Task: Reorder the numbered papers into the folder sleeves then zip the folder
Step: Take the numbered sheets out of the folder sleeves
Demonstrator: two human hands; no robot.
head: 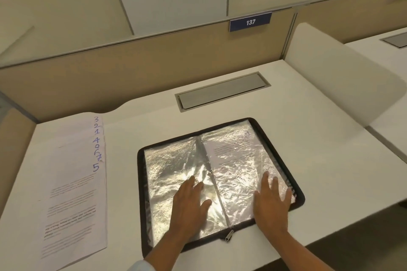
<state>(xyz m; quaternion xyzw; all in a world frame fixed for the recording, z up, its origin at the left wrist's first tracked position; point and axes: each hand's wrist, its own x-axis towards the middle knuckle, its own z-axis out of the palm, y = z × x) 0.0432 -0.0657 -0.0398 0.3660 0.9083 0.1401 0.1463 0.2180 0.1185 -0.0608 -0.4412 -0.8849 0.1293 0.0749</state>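
The folder (pixel 169 160) lies open on the table (pixel 297 105) in front of me, my left hand (pixel 189 207) and right hand (pixel 271 204) flat on its two halves, fingers straight and spread, gripping nothing. The numbered papers (pixel 74 182) lie fanned to its left, sheet 5 on top.

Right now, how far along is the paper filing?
Done: the folder lies unzipped and open, and a printed sheet seems to sit in its right sleeve. In hand: the left hand and right hand press flat on the sleeves. Left: the numbered papers, fanned out of order beside it, and the zip.
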